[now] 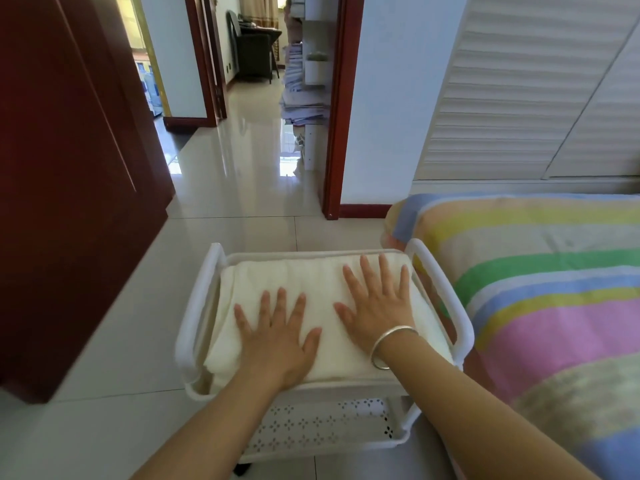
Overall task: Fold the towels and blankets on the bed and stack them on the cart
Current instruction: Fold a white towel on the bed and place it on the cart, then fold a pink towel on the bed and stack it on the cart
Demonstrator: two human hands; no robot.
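On the cart (194, 306) beside the bed (554, 289), the left hand (277, 337) and right hand (377, 303) press flat, fingers spread and straight, on the folded towel (294, 275), apparently the stacking step; next likely calls for fetching another from the bed.

Only 1 view: a head-worn wide-angle camera looks forward and down, close above the cart (201, 292), facing the open doorway (249, 150), with the bed (554, 289) along its right edge.
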